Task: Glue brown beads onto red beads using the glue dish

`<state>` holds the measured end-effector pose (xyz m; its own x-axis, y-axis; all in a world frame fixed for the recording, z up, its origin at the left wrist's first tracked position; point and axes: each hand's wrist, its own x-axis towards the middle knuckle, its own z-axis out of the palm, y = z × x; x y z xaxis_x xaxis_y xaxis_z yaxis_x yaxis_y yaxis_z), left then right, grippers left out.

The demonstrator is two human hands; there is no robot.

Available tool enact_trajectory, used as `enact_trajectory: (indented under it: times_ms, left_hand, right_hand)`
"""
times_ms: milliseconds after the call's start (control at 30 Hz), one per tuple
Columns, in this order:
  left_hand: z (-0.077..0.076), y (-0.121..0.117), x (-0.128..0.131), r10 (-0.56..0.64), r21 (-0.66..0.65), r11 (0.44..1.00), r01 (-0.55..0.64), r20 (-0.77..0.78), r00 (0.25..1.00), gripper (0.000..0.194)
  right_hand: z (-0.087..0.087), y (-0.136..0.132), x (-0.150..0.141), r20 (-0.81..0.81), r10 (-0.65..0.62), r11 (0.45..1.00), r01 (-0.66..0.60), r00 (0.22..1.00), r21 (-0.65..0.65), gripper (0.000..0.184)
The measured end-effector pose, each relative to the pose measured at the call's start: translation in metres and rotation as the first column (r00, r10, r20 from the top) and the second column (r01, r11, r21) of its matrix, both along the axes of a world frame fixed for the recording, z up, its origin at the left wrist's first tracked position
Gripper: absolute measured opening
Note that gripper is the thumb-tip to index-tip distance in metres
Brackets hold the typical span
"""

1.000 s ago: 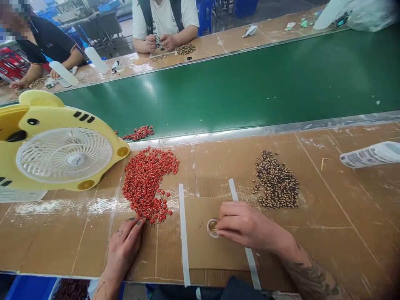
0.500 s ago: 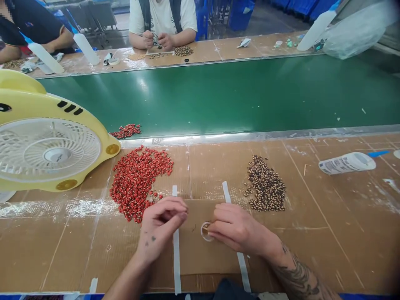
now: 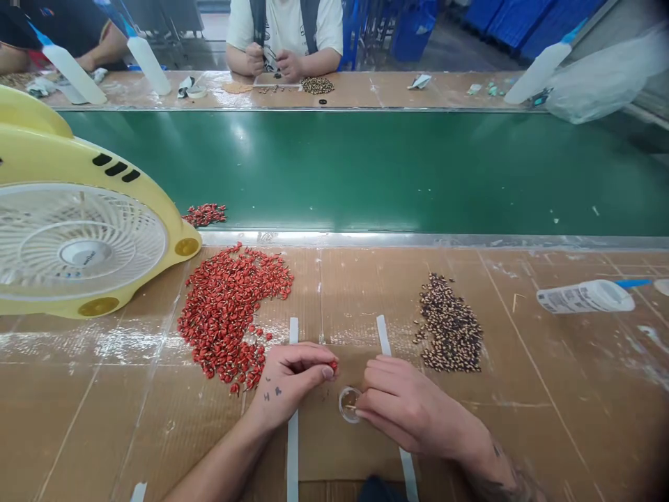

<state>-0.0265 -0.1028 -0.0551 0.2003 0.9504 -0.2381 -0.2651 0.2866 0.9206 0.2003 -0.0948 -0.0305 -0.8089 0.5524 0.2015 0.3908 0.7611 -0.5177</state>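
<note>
Between its thumb and fingertips my left hand (image 3: pixel 295 383) pinches a small red piece (image 3: pixel 333 364), just up and left of a small clear round dish (image 3: pixel 342 404). My right hand (image 3: pixel 405 401) is closed at the dish's right side, its fingers round a thin wooden stick (image 3: pixel 352 407) that looks like a toothpick, the tip inside the dish. Below both hands lies a cardboard sheet (image 3: pixel 345 453) between strips of white tape. To the left spreads a pile of small red pieces (image 3: pixel 222 307); to the right is a pile of small black-and-gold pieces (image 3: pixel 450 324).
A yellow fan (image 3: pixel 151 209) lies at the left. A white bottle (image 3: pixel 585 297) with a blue tip rests on its side at the right. Beyond runs a green conveyor belt (image 3: pixel 366 167) with some red pieces (image 3: pixel 205 215) on it. Two people sit across it.
My left hand has moved from the red pile rightward to beside the dish, with a red piece in its fingertips. My right hand stays at the dish with the stick. The view has shifted and levelled.
</note>
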Motion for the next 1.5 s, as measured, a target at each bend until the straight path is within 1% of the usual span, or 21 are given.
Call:
enact_trajectory:
  times_ms: [33, 100, 167, 233, 300, 400, 600, 767, 933, 1100, 1133, 1167, 1200, 1267, 1333, 1367, 1433, 1500]
  left_hand:
    - [-0.001, 0.0, 0.001, -0.011, -0.016, 1.0, 0.012, 0.024, 1.0, 0.008]
    - [-0.003, 0.0, 0.003, -0.024, -0.054, 0.998, 0.027, 0.051, 0.998, 0.005]
    - [-0.004, 0.0, 0.005, -0.026, -0.099, 0.995, 0.03, 0.045, 0.999, 0.004]
    - [-0.005, -0.001, 0.006, -0.037, -0.138, 0.99, 0.041, 0.032, 0.999, 0.005]
    - [-0.004, -0.002, 0.007, -0.053, -0.159, 0.986, 0.055, 0.018, 0.998, 0.006]
    - [-0.003, -0.003, 0.008, -0.074, -0.16, 0.984, 0.072, -0.005, 0.997, 0.006]
    - [0.003, -0.002, 0.008, -0.087, -0.148, 0.985, 0.084, -0.017, 0.996, 0.007]
    - [0.003, -0.003, 0.008, -0.088, -0.167, 0.982, 0.086, -0.004, 0.996, 0.009]
    - [0.004, -0.003, 0.008, -0.092, -0.161, 0.983, 0.092, 0.002, 0.996, 0.01]
    - [0.004, -0.003, 0.007, -0.086, -0.172, 0.982, 0.083, -0.011, 0.996, 0.009]
    - [0.004, -0.002, 0.007, -0.081, -0.173, 0.982, 0.078, -0.008, 0.997, 0.009]
    - [0.003, -0.002, 0.006, -0.075, -0.171, 0.983, 0.073, -0.007, 0.997, 0.01]
    - [0.003, -0.002, 0.006, -0.071, -0.167, 0.984, 0.069, -0.009, 0.997, 0.011]
    - [0.001, -0.002, 0.005, -0.07, -0.152, 0.986, 0.065, -0.028, 0.997, 0.012]
    - [0.0, -0.002, 0.004, -0.074, -0.132, 0.989, 0.065, -0.058, 0.996, 0.013]
    - [-0.001, -0.002, 0.003, -0.072, -0.123, 0.99, 0.062, -0.074, 0.995, 0.013]
    - [-0.003, -0.002, 0.003, -0.068, -0.113, 0.992, 0.056, -0.104, 0.992, 0.012]
    - [-0.004, -0.001, 0.003, -0.06, -0.113, 0.993, 0.047, -0.119, 0.991, 0.011]
  right_hand:
    - [0.004, 0.0, 0.002, -0.028, -0.01, 0.999, 0.009, 1.0, -0.04, 0.021]
    - [0.011, 0.001, 0.006, -0.16, -0.083, 0.99, 0.063, 0.984, -0.124, 0.013]
    - [0.016, 0.0, 0.008, -0.317, -0.198, 0.972, 0.144, 0.927, -0.186, 0.007]
    - [0.019, 0.0, 0.006, -0.416, -0.299, 0.951, 0.232, 0.859, -0.203, 0.009]
    - [0.02, 0.0, 0.003, -0.439, -0.347, 0.937, 0.291, 0.829, -0.191, 0.012]
    - [0.017, 0.0, -0.002, -0.421, -0.356, 0.934, 0.31, 0.834, -0.176, 0.011]
    - [0.014, 0.002, -0.004, -0.401, -0.366, 0.93, 0.315, 0.84, -0.191, 0.01]
    - [0.013, 0.001, -0.004, -0.372, -0.372, 0.928, 0.326, 0.85, -0.183, 0.01]
    - [0.012, 0.001, -0.006, -0.388, -0.39, 0.92, 0.34, 0.835, -0.194, 0.01]
    - [0.016, 0.001, 0.002, -0.421, -0.429, 0.903, 0.367, 0.799, -0.224, 0.009]
    - [0.017, 0.0, 0.003, -0.418, -0.427, 0.904, 0.365, 0.802, -0.224, 0.008]
    - [0.018, -0.001, 0.004, -0.4, -0.409, 0.912, 0.348, 0.82, -0.218, 0.007]
    - [0.017, -0.002, 0.005, -0.362, -0.374, 0.925, 0.316, 0.854, -0.209, 0.008]
    - [0.015, -0.006, 0.006, -0.225, -0.272, 0.954, 0.231, 0.936, -0.192, 0.014]
    - [0.01, -0.007, 0.009, -0.087, -0.21, 0.961, 0.189, 0.974, -0.2, 0.018]
    - [0.008, -0.006, 0.013, -0.05, -0.226, 0.956, 0.211, 0.973, -0.202, 0.02]
    - [0.006, 0.0, 0.028, -0.017, -0.337, 0.928, 0.329, 0.941, -0.175, 0.02]
    - [0.006, 0.009, 0.048, 0.026, -0.469, 0.879, 0.47, 0.883, -0.081, 0.014]
